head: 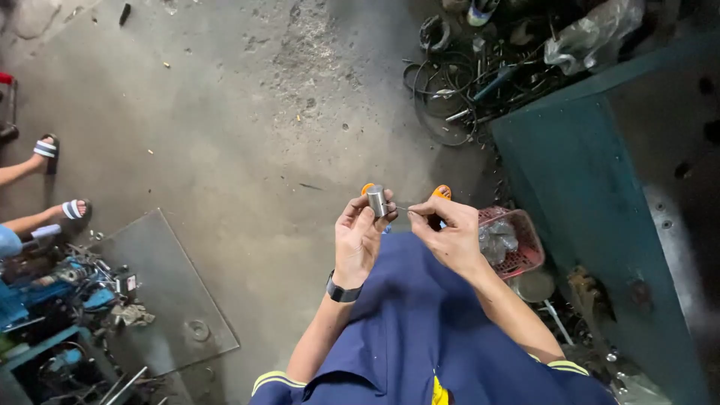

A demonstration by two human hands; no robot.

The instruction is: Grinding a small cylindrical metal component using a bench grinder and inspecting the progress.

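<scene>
Two bare hands meet above the grey concrete floor [247, 127]: the left hand [358, 241] grips a small shiny metal cylinder [376, 200] at its fingertips. Right hand [448, 234] pinches a thin metal pin [400, 208] just beside it, near a pink plastic basket [525, 244].

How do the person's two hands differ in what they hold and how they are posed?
The left hand grips a short metal cylinder in its fingertips; the right hand pinches a thin wire or pin pointed toward it. The left hand's wrist bears a dark wristband; the right hand's wrist is bare. Both hands are raised together above the blue-clad lap.
</scene>
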